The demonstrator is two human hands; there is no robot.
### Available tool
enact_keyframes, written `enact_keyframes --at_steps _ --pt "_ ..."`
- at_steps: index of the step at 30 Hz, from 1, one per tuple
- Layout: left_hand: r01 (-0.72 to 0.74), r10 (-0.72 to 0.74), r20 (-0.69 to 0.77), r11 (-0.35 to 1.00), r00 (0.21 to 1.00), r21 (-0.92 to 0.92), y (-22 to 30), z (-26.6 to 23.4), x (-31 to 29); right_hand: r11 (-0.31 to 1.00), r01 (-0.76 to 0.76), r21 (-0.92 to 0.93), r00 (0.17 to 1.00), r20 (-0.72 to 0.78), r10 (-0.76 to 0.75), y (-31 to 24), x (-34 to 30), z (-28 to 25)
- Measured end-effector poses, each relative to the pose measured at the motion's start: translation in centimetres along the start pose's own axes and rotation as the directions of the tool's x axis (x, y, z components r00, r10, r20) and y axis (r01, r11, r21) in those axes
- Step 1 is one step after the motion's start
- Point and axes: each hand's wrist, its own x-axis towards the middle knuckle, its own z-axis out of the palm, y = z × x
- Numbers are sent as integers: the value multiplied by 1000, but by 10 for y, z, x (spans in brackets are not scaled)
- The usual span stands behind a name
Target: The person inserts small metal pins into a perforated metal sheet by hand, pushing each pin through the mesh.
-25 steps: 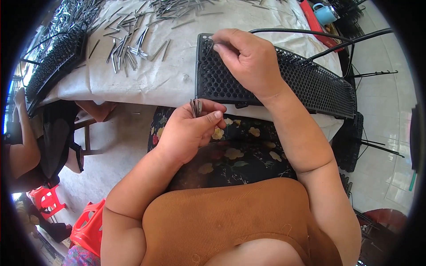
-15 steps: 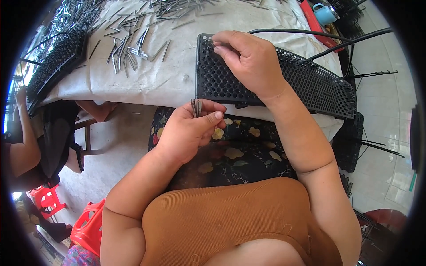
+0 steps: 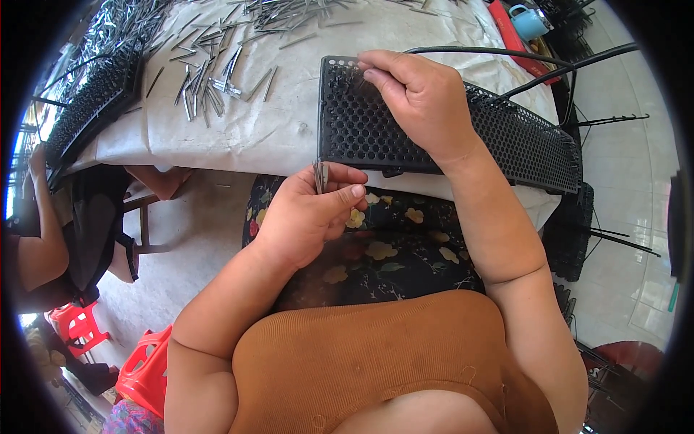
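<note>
A long black perforated rack (image 3: pixel 506 137) lies slanted along the table's near edge, its holes in close rows. My right hand (image 3: pixel 426 101) is over its far left part, thumb and forefinger pinched near the top row. What they pinch, perhaps a thin strip, is too small to make out. Just in front of the rack's near left corner, my left hand (image 3: pixel 311 210) is closed round a small bundle of thin metal strips (image 3: pixel 321 177) that stand up between thumb and fingers.
Loose metal strips (image 3: pixel 206 87) lie scattered on the paper-covered table (image 3: pixel 253 141), heaped at the far left. Another black rack (image 3: pixel 97 108) is at left, beside a co-worker's arm (image 3: pixel 50 210). Black rods (image 3: pixel 571 72) cross at right, near a blue mug (image 3: pixel 530 24). Red stools (image 3: pixel 144 372) stand lower left.
My right hand has shifted slightly right along the rack's far edge, still pinched. My left hand stays nearly in place with the strips. The co-worker's arm moved a little.
</note>
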Motion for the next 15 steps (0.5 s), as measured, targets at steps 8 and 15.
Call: enact_keyframes --at_steps 8,15 --pt "-3 4 -40 999 999 49 0 1 0 983 -108 148 994 16 107 0 0 -7" --pt "-4 5 -30 999 1000 44 -1 -1 0 971 -143 191 988 76 131 -1 -1 -7"
